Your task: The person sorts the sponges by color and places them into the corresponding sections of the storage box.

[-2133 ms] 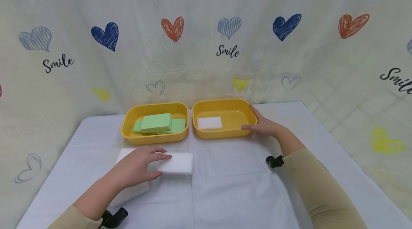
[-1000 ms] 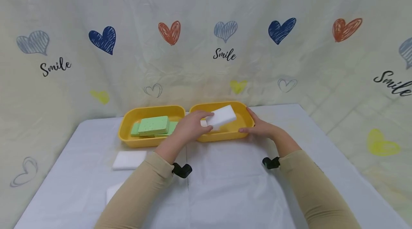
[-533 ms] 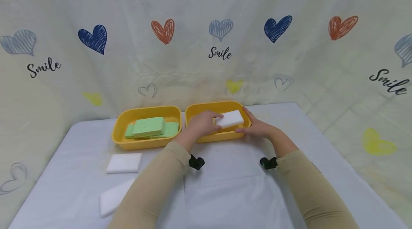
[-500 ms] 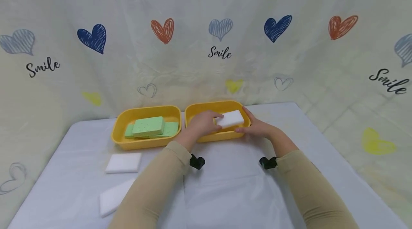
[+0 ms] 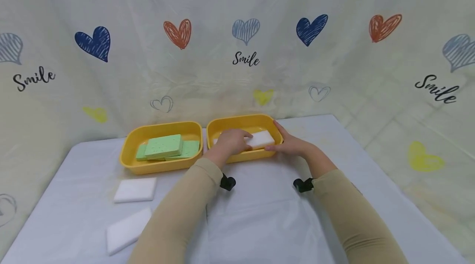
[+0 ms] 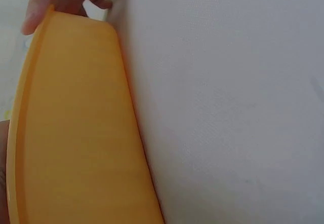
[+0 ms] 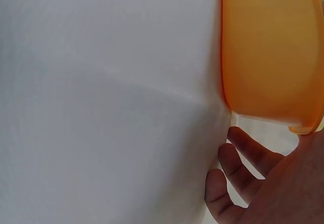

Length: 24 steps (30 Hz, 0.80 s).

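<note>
Inside the right yellow tray (image 5: 245,157), my left hand (image 5: 231,140) pinches the near end of a white sponge (image 5: 262,138) between thumb and fingers. Part of another white piece shows left of that hand, mostly hidden by it. My right hand (image 5: 291,145) holds the same tray by its right end, thumb over the front rim and index finger along the side. In the right wrist view its other fingers (image 7: 235,171) are spread loosely beside the tray. The left wrist view shows mainly the tray's outer wall (image 6: 81,117), with only a sliver of the left hand (image 6: 3,168).
A second yellow tray (image 5: 159,168) with several green sponges (image 5: 163,147) stands just left of the first. Two white sponges lie on the white cloth, one (image 5: 135,189) behind the other (image 5: 128,231), which the left sleeve (image 5: 182,214) partly covers. A patterned curtain (image 5: 208,78) hangs behind.
My left hand has picked a white sponge off the cloth, carried it right and lowered it into the right tray. The right hand has stayed at the tray's end. The view has shifted slightly right.
</note>
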Motion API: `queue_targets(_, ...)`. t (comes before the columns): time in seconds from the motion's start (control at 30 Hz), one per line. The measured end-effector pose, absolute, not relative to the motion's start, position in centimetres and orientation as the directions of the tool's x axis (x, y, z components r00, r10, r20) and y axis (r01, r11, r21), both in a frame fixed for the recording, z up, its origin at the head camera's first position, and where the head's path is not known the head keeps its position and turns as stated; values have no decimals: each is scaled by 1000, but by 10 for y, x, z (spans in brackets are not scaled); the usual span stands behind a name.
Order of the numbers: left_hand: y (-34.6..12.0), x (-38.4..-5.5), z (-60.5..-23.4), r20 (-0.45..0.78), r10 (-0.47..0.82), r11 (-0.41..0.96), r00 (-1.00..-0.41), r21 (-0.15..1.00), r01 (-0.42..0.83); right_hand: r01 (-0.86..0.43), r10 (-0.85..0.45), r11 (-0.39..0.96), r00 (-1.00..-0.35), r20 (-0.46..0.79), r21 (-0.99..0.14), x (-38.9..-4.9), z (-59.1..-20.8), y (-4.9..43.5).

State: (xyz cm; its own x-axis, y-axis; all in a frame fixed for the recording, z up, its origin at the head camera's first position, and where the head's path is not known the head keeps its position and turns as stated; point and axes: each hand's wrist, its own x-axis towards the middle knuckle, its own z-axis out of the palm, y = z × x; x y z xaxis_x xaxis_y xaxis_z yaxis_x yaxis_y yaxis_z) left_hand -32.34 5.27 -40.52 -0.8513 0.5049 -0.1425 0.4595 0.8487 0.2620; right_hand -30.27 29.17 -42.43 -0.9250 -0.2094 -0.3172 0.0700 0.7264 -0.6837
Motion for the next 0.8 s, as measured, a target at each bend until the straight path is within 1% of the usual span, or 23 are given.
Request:
queue_targets(0.1,51,-324,-406,-137,513,847,-848,241,473,77,-203,722,-927,-317,-688,-303,-426,290)
queue_targets(0.23,49,-322,-406,-112,510,844,-853,257,471,91,-200,721,-922,-331,-687,-303,-429,289)
queue_targets(0.37,47,-322,-405,-59,507,838,-860,266,476,97,-194,728,-921,-339,-679,-302,-431,289)
queue_targets(0.5,44,-320,-397,-16,511,828,-859,277,487,80,-193,740,-926,-325,-667,-302,-428,290)
queue_targets(0.8,23,-305,-375,4,532,794,-847,346,501,89,-185,737,-927,-327,-670,-304,-427,291)
